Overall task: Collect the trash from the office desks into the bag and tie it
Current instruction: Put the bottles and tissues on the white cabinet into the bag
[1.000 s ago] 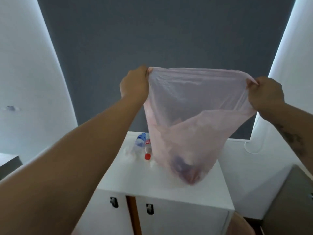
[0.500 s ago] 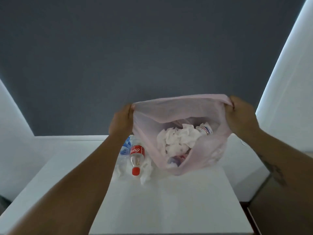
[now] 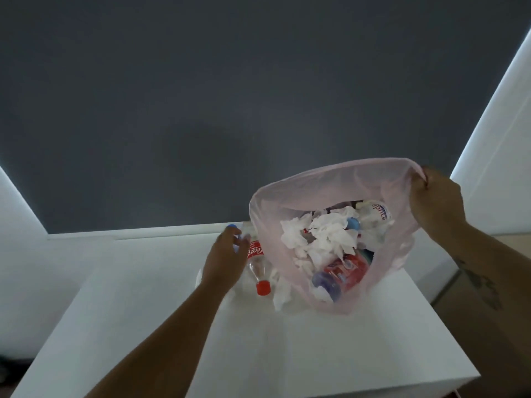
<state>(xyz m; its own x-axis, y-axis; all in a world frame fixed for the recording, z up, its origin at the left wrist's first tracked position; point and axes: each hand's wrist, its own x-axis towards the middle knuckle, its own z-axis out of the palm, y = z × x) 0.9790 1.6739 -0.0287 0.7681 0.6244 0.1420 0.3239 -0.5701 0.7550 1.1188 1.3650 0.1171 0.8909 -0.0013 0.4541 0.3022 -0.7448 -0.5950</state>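
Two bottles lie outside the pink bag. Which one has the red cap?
The cola bottle with the red label, lying between the left hand and the pink bag. The blue-capped bottle sits mostly behind that hand.

There is one camera, worn on the person's head. It looks forward and down from the near edge of the white desk [image 3: 316, 354]. Past the desk's far edge, a dark grey wall [image 3: 230, 96] fills the top half. Both arms reach in from the bottom. The pink bag [image 3: 330, 182] by the far right corner is close: the right hand [image 3: 436, 202] holds its rim.
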